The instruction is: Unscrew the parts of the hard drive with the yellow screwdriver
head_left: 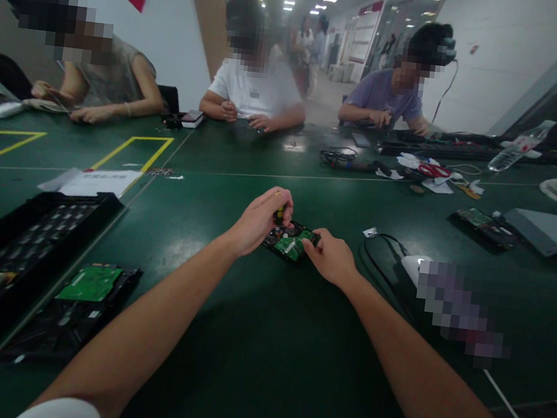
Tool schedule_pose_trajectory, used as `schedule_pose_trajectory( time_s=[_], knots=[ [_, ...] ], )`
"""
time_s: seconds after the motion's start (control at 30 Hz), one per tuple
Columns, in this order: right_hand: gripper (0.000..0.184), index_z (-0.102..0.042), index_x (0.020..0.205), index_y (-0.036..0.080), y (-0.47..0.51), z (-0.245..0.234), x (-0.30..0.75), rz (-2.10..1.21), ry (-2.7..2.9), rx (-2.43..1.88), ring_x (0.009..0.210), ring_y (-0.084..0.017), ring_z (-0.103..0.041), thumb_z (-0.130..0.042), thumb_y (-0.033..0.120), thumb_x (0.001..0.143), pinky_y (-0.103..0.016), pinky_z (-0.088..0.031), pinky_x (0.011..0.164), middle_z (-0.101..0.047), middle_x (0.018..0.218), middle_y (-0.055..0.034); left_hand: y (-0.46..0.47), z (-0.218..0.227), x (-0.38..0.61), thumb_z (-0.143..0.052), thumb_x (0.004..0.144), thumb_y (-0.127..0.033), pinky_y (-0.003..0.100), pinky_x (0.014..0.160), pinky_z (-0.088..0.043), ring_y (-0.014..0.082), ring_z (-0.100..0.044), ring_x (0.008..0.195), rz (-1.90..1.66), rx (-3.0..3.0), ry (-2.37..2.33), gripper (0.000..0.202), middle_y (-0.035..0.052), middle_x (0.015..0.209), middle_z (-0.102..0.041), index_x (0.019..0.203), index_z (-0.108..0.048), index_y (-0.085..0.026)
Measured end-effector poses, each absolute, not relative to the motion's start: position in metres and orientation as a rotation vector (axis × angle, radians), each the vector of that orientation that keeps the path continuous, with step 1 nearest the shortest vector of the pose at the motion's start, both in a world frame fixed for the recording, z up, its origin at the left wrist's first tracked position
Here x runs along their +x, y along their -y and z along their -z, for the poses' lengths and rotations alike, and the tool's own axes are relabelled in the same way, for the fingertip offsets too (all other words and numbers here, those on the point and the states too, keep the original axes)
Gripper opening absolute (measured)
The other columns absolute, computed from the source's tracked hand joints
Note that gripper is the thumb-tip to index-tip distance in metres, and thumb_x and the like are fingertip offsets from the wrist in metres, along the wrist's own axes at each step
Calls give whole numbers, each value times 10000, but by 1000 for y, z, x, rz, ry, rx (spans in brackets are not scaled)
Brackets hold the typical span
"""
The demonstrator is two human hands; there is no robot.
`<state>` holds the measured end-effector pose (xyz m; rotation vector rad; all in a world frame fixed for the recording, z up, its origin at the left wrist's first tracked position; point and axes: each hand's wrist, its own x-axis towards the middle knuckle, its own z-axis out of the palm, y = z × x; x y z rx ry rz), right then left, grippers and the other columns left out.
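My left hand (261,222) is closed around a screwdriver (278,214), whose black and yellow handle shows between the fingers. Its tip is hidden behind the hand, over the hard drive (290,245). That small drive lies on the green table with its green circuit board facing up. At its right end, my right hand (332,255) grips the edge, the thumb near the board and the fingers along the side. Lower left lies a bigger hard drive (92,282), also with a green board.
A black tray (26,261) stands at the left. To the right lie a white device with a cable (380,244), another drive (482,229) and a grey metal case (552,233). A plastic bottle (519,148) leans farther back. Three people sit across the table (224,156).
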<state>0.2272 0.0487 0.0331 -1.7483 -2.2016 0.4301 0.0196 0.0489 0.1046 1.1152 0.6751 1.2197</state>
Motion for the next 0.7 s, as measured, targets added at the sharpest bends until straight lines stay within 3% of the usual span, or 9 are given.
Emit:
schedule_pose_trajectory(
  time_s=[0.3,0.7],
  knots=[
    [408,-602,1257,215,-48,-35,227,-464,2185,-1745,740,-198,-675,-487,537,1035,-283,-369,569,-740,888,-45,-48,-102,21,-693,867,-377,304,729,-513,124,-569,692,-1323,1010,-671,232,3,849,-583,867,-551,-194],
    [410,-598,1268,205,-48,-36,226,-438,2190,-1757,751,-209,-683,-494,522,1030,-289,-353,571,-744,859,-43,-56,-101,12,-595,933,-470,289,681,-481,149,-553,670,-1196,1171,-679,314,28,726,-564,857,-661,-173]
  ],
)
